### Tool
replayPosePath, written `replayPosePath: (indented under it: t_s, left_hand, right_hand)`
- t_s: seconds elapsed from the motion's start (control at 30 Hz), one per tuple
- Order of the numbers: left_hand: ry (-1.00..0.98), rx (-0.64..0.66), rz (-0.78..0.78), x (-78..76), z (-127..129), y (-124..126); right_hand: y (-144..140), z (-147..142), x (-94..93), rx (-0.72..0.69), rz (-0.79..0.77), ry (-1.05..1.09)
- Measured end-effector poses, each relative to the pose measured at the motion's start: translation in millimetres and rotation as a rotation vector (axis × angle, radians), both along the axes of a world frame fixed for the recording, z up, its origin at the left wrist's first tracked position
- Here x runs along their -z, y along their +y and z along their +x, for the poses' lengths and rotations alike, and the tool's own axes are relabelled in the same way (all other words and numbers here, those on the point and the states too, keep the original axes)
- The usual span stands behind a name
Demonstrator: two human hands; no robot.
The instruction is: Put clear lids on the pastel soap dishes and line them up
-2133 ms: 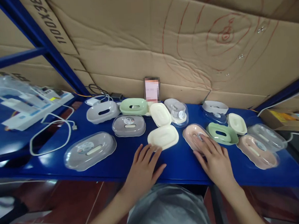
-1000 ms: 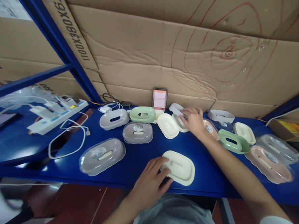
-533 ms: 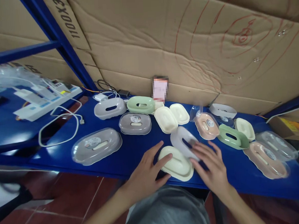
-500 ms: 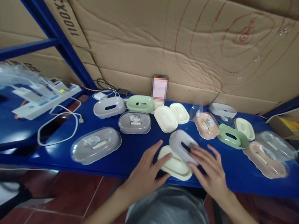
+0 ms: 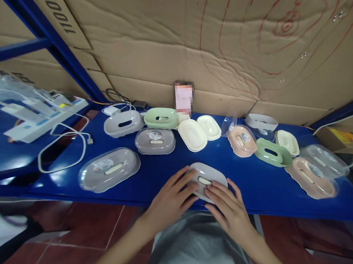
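Close to the table's front edge, a grey oval soap dish [image 5: 209,172] lies over a cream base, whose ridge [image 5: 204,181] shows through the slot; the rest of the base is hidden. My left hand [image 5: 175,191] holds the dish's left side, fingers bent over its rim. On the right, my right hand [image 5: 228,202] grips the near right side with its fingers resting on top by the slot. Behind them stand two loose cream bases [image 5: 192,135], side by side.
Lidded grey dishes [image 5: 109,169] sit to the left, with open grey [image 5: 124,123] and green [image 5: 161,118] ones behind. Peach [image 5: 242,140] and green dishes [image 5: 273,158] and clear lids [image 5: 326,160] are on the right. A power strip [image 5: 47,120] and white cable [image 5: 83,149] lie far left.
The grey dish has come down and left onto the cream base, covering it. Both hands have closed in on it, and the view has shifted slightly.
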State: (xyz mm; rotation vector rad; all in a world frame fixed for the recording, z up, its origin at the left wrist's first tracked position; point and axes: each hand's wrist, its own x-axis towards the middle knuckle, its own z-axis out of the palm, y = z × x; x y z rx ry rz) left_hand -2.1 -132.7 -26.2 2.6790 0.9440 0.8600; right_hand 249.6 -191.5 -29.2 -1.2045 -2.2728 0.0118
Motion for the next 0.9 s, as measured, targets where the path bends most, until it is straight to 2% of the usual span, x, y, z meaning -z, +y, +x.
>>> replayPosePath:
  t_s: [0.13,0.23,0.3,0.4,0.5,0.57,0.63,0.77,0.9]
  left_hand:
    - [0.006,0.009,-0.036,0.8,0.2,1.5]
    - [-0.007,-0.019,-0.065,1.2,0.2,0.2]
    - [-0.034,-0.031,-0.083,0.2,0.0,-0.8]
    - [-0.089,-0.009,-0.102,-3.0,-0.4,-1.3]
    - [-0.122,0.017,-0.123,-5.9,-0.9,-0.6]
    - [-0.131,0.020,-0.131,-7.0,-1.0,-0.3]
    - [-0.132,0.018,-0.132,-7.8,-1.2,-0.3]
    - [-0.118,0.015,-0.131,-9.7,-1.8,-0.4]
    - [-0.112,0.011,-0.140,-8.8,-2.0,-0.9]
  right_hand:
    - [-1.4,2.0,-1.4,-0.008,-0.041,-0.010]
    - [16.0,18.8,-15.7,-0.018,-0.053,-0.041]
    - [42.2,34.2,-31.0,0.113,-0.006,-0.007]
    - [97.0,51.5,-53.4,0.417,0.059,0.097]
    - [152.2,54.3,-63.9,0.652,-0.054,0.023]
    - [180.3,52.1,-64.6,0.733,-0.144,-0.005]
    - [198.2,52.6,-64.5,0.744,-0.197,0.028]
    - [200.9,72.0,-70.4,0.721,-0.222,0.172]
    - [158.7,91.8,-70.7,0.715,-0.133,0.309]
